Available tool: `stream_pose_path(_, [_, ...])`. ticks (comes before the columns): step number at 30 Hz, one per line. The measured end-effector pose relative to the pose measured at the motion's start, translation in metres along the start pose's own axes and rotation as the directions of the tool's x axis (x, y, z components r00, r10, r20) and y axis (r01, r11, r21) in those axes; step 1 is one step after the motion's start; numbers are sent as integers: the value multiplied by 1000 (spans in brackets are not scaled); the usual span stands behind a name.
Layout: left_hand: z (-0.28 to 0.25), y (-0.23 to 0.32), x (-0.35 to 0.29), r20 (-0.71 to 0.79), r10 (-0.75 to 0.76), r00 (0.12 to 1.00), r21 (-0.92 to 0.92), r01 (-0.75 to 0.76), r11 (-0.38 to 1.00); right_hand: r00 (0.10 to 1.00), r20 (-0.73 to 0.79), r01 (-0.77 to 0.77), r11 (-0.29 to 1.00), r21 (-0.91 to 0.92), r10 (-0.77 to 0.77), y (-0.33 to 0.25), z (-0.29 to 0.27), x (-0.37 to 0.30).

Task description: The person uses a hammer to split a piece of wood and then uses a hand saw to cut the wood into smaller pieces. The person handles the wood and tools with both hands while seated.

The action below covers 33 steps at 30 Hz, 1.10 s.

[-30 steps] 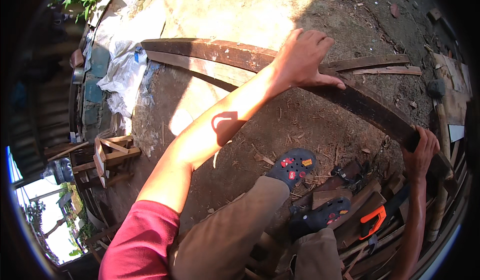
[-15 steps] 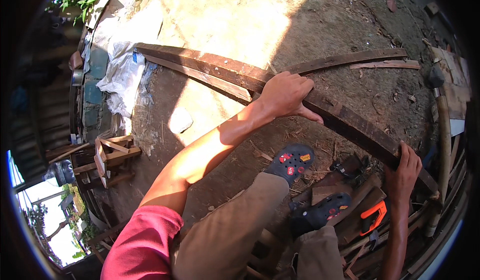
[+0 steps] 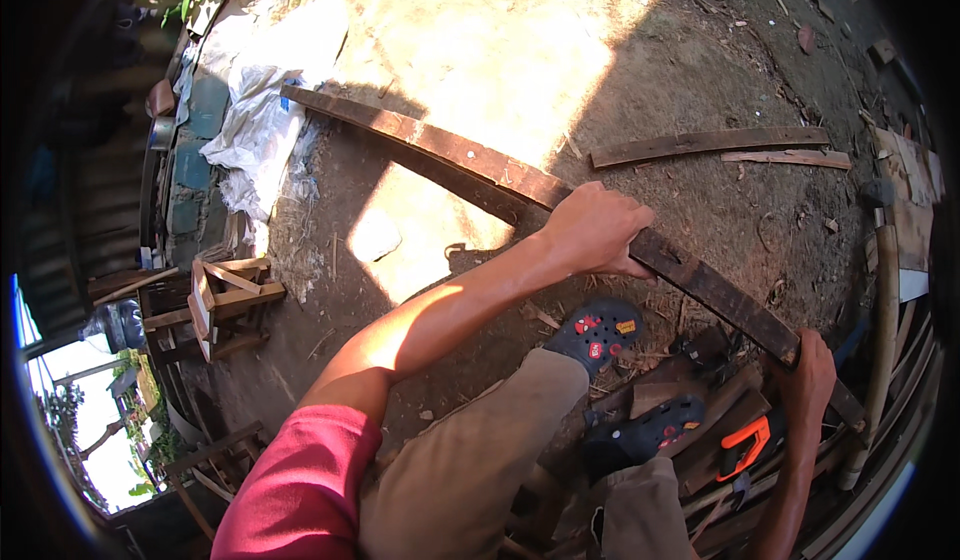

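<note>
A long dark brown wooden beam point(image 3: 470, 155) runs slantwise from the far left to the near right. Past its middle, my left hand point(image 3: 600, 228) grips it from above, fingers closed over the far edge and thumb on the near side. My right hand point(image 3: 815, 372) is wrapped round the beam close to its near right end. The far left end reaches the white plastic sheeting point(image 3: 250, 140); whether it rests there I cannot tell. A dark shadow band lies along the ground below the beam.
Beyond the beam lie a brown board point(image 3: 710, 143) and a thin split strip point(image 3: 790, 158). By my clog-covered feet are wood offcuts point(image 3: 715, 425) and an orange tool handle point(image 3: 744, 448). A small wooden frame point(image 3: 225, 300) stands at left. A pole point(image 3: 884, 330) and stacked lumber line the right.
The beam has turned slightly in my hands, looking narrower, and has shifted nearer. The board beyond it, partly covered before, now shows whole. Both hands keep their hold.
</note>
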<state>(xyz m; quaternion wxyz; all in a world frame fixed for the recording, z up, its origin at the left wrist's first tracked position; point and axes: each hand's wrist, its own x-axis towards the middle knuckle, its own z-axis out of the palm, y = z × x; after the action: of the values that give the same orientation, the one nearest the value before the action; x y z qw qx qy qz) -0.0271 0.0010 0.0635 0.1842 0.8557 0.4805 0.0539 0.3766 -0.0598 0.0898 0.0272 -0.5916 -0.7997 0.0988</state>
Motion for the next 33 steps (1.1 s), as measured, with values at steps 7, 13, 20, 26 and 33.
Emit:
stream_pose_path(7, [3,-10,-15,2,102,995,2,-102,995,995,-65,79,997,-17,-80,-6,2,-19])
stream_pose_path(13, [-17,3,-44,131,128,983,-24,-126,992,992,-86,89,996,11,-88,-33,-8,-49])
stream_pose_path(20, [-13,7,-64,307,50,950,1,-53,999,992,-118,62,995,76,-53,-56,21,-75])
stream_pose_path(26, [-38,-31,-72,379,-119,918,37,114,993,991,-128,43,989,140,-25,-96,54,-45])
stream_pose_path(33, [-4,-71,-88,145,-254,956,94,243,966,998,-13,57,975,216,-56,-115,89,-10])
